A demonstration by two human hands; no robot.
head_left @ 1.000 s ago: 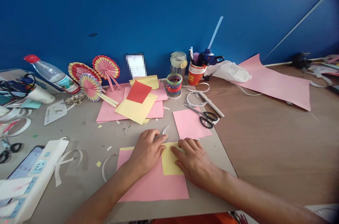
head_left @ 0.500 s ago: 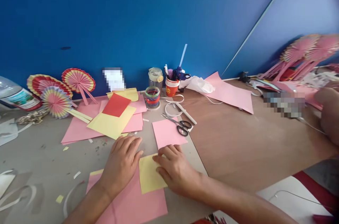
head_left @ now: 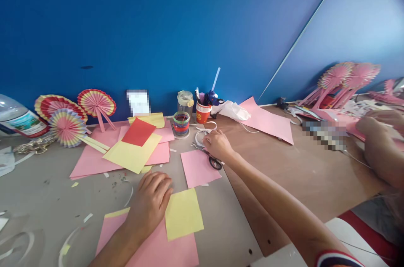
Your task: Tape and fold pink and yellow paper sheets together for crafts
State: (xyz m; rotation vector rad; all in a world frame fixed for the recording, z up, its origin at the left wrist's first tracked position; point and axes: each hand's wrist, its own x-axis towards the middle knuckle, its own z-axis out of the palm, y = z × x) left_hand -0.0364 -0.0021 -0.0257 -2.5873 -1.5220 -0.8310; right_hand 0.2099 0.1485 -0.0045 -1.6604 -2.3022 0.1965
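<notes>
My left hand (head_left: pixel 151 197) rests with fingers stretched out on the pink sheet (head_left: pixel 179 250), at the left edge of a small yellow paper piece (head_left: pixel 184 214). The yellow piece lies flat on the pink sheet. My right hand (head_left: pixel 217 145) is reached forward, fingers curled down beside the scissors (head_left: pixel 215 163), over the spot where a white stick lay. The hand hides that stick, and whatever is in its fingers cannot be made out. Under the scissors' handles lies a pink paper square (head_left: pixel 197 170). A white cord loop (head_left: pixel 201 136) lies just past my fingertips.
Paper fans (head_left: pixel 67 126) and stacked coloured sheets (head_left: pixel 134 159) stand and lie at back left. A jar with coloured bands (head_left: pixel 181 125) and a red cup of pens (head_left: pixel 203 113) stand by the wall. Another person's hand (head_left: pixel 378 145) is at the right.
My right hand has left the yellow piece and moved forward to the scissors and white stick, covering the stick. My left hand stays by the yellow piece. The view has shifted slightly.
</notes>
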